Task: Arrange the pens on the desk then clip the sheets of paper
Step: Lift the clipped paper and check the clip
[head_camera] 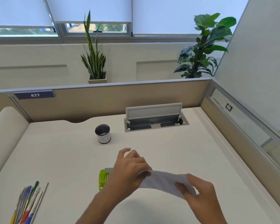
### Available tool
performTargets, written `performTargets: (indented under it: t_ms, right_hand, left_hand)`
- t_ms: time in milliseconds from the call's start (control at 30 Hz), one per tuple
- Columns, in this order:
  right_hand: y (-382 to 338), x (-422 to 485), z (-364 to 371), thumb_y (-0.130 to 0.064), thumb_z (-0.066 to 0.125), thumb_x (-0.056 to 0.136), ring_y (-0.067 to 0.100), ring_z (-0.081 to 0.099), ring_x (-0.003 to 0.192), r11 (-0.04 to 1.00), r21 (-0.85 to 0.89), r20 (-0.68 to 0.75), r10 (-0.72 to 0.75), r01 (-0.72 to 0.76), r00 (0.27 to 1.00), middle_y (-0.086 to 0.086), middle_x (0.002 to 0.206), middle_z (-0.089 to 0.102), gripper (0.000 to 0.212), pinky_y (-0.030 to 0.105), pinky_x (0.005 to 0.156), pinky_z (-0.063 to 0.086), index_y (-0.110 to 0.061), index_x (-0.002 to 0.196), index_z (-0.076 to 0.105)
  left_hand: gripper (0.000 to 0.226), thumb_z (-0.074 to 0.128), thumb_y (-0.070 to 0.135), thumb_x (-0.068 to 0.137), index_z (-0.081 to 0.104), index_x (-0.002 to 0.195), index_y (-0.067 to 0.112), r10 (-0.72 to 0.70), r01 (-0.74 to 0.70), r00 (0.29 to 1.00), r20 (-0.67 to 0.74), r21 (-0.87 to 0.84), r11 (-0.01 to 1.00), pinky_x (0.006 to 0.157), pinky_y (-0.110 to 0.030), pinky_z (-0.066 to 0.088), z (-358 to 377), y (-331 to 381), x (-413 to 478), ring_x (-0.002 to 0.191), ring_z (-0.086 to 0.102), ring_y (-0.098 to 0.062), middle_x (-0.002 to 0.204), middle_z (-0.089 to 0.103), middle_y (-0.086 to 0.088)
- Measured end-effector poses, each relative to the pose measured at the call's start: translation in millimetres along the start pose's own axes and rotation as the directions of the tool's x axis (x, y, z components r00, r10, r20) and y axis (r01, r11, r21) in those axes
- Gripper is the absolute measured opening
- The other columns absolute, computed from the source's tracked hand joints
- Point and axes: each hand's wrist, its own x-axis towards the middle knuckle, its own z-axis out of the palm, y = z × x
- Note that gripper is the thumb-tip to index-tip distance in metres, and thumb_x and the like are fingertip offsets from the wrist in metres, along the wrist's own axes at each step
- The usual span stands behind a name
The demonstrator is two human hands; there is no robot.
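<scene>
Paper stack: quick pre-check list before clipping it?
1. Sheets of paper held by both hands, off the desk: ok.
2. Left hand grips the left edge, right hand the right: ok.
3. Sheet edges squared: not ok, they look fanned.
4. Green stapler within reach, beside the left hand: ok.
5. Pens grouped at the desk's left: ok.
6. Stapler loaded: cannot tell.

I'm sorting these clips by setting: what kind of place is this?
Most likely an office cubicle. A desk is fenced by a low partition carrying a numbered tag, and a cable box with its lid raised is set into the desktop. Pens and a sheaf of paper fit that.
</scene>
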Motion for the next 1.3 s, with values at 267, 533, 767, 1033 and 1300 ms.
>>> performTargets:
  t_ms: [267,533,767,1033,1300]
  right_hand:
    - [44,-5,-28,0.005,0.086,0.084,-0.003,0.073,0.07,0.927,0.343,-0.392,0.285,-0.149,0.875,-0.003,0.08,0.083,0.033,0.007,0.067,0.054,-0.028,0.084,0.085]
    - [61,0,-35,0.009,0.071,0.094,0.013,0.083,0.072,0.412,0.882,-0.164,0.724,-0.23,0.67,0.0,0.087,0.087,0.022,0.03,0.064,0.069,-0.01,0.105,0.076]
    - [61,-8,-23,0.01,0.073,0.09,0.036,0.075,0.094,0.277,0.822,0.164,0.721,-0.497,0.673,0.013,0.101,0.085,0.03,0.047,0.069,0.07,-0.011,0.112,0.077]
    - [56,12,-62,-0.007,0.084,0.077,0.024,0.075,0.074,0.587,0.623,0.173,0.54,-0.516,0.824,0.017,0.099,0.084,0.018,0.033,0.059,0.064,-0.015,0.093,0.083]
    - [32,19,-51,-0.013,0.076,0.097,0.026,0.084,0.089,0.765,0.522,0.059,0.409,-0.378,0.91,0.012,0.104,0.086,0.013,0.036,0.072,0.069,-0.019,0.103,0.086]
  left_hand:
    - [0.105,0.094,0.054,0.075,0.042,0.163,0.029,-0.533,0.514,0.822,-0.2,-0.142,0.846,0.121,-0.055,0.04,35,12,13,0.147,0.041,-0.023,0.16,0.051,0.005]
    - [0.098,0.091,0.08,0.056,0.069,0.137,0.028,-0.773,0.534,0.509,0.378,-0.843,-0.06,0.102,-0.039,0.06,90,72,2,0.127,0.071,-0.024,0.145,0.07,0.002]
    - [0.019,0.072,0.031,0.103,0.084,0.113,0.021,-0.859,0.326,0.474,0.191,-0.945,-0.03,0.093,-0.045,0.066,87,86,12,0.104,0.082,-0.029,0.111,0.086,-0.009]
    - [0.016,0.075,0.032,0.1,0.086,0.105,0.021,-0.806,0.4,0.566,0.169,-0.912,0.09,0.072,-0.024,0.067,46,54,12,0.089,0.086,-0.022,0.101,0.088,-0.007]
    - [0.024,0.08,0.043,0.095,0.087,0.104,0.022,-0.646,0.461,0.705,0.294,-0.881,0.102,0.077,-0.03,0.069,43,42,8,0.094,0.086,-0.028,0.103,0.088,-0.009]
